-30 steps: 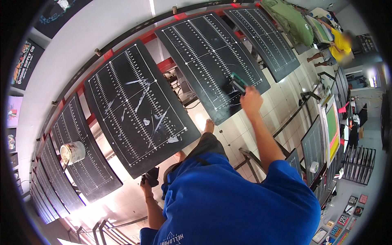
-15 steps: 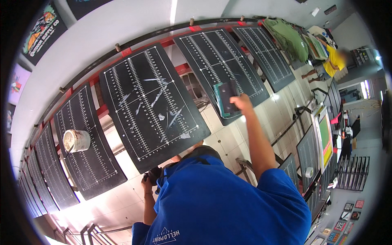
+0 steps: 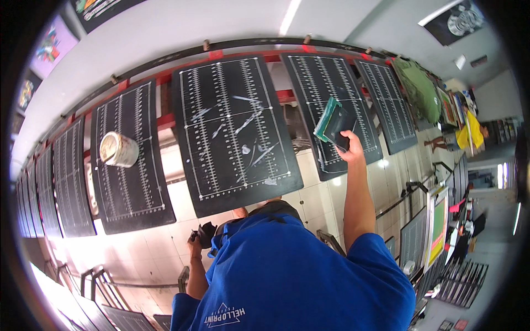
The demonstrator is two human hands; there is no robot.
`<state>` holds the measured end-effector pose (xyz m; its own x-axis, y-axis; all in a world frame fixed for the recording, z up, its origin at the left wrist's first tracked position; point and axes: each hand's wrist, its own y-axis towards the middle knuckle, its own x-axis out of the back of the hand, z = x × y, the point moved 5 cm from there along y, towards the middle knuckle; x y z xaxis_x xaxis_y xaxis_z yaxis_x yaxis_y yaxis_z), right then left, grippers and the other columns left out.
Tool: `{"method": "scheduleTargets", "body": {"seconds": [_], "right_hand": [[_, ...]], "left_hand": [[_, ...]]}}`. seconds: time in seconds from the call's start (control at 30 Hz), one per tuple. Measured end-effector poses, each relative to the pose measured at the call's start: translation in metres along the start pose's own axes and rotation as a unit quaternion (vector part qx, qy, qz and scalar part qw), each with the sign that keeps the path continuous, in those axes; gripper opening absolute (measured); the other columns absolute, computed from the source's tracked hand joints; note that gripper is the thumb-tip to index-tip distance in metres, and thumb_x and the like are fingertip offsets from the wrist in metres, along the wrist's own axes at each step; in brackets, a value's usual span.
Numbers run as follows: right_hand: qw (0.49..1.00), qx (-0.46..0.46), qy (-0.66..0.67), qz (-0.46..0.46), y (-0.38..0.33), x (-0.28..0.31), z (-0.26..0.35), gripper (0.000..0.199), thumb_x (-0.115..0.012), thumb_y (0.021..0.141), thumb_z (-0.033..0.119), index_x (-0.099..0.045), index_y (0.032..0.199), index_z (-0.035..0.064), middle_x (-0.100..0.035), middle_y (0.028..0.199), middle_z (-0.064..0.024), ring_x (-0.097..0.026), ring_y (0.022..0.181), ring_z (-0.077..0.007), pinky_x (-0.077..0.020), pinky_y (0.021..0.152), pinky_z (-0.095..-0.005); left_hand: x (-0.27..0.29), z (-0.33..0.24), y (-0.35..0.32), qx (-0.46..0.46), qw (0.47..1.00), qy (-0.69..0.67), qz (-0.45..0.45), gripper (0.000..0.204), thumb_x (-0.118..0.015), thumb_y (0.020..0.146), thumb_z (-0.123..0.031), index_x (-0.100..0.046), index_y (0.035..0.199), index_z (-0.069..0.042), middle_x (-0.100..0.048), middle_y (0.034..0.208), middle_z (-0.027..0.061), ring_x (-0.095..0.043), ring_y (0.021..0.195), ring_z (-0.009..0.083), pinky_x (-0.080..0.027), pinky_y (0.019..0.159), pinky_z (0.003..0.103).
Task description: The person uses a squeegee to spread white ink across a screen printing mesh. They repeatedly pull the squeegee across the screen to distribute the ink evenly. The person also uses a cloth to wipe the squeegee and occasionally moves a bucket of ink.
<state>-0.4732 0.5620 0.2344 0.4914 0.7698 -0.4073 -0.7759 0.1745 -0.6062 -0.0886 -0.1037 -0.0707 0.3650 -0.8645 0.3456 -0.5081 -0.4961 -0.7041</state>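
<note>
My right hand (image 3: 351,145) is stretched forward and grips a flat dark scraper with a green edge (image 3: 332,121), held tilted over a black ruled printing board (image 3: 323,77). Down at my waist, my left hand (image 3: 194,243) is closed on a small dark object (image 3: 207,234); I cannot tell what it is. Straight ahead lies a larger black board (image 3: 232,165) smeared with white streaks. My blue shirt hides the lower middle of the view.
A round cream tub (image 3: 118,149) lies on the black board (image 3: 132,193) to my left. More boards run along a red rail. A green garment (image 3: 418,88) covers a far right board. Framed screens (image 3: 436,226) stand at right, with a person in yellow (image 3: 472,132) beyond.
The view has swung so the streaked board sits more central. My right hand stays over the same board, with the scraper now raised and tilted. The left hand stays at my waist.
</note>
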Motion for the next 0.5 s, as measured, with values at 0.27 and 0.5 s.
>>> {"method": "scheduleTargets", "body": {"seconds": [0.27, 0.5], "right_hand": [[0.933, 0.002, -0.292, 0.211, -0.026, -0.25, -0.097, 0.022, -0.069, 0.077, 0.01, -0.068, 0.097, 0.0, -0.071, 0.089, -0.0083, -0.07, 0.079, -0.0212, -0.0557, 0.076, -0.0351], [0.578, 0.24, -0.768, 0.138, -0.072, -0.339, -0.204, 0.031, -0.063, 0.078, 0.024, -0.07, 0.089, -0.0047, -0.071, 0.085, -0.0248, -0.071, 0.083, -0.0416, -0.0561, 0.076, -0.0482]], "left_hand": [[0.001, 0.038, -0.035, 0.009, 0.999, -0.025, -0.047, 0.042, -0.065, 0.084, -0.025, -0.067, 0.115, 0.004, -0.072, 0.103, 0.0202, -0.069, 0.095, 0.0289, -0.052, 0.084, 0.039], [0.002, 0.074, -0.064, 0.027, 0.996, -0.049, -0.07, 0.042, -0.065, 0.082, -0.025, -0.069, 0.113, 0.003, -0.073, 0.098, 0.0188, -0.069, 0.092, 0.0275, -0.053, 0.083, 0.038]]}}
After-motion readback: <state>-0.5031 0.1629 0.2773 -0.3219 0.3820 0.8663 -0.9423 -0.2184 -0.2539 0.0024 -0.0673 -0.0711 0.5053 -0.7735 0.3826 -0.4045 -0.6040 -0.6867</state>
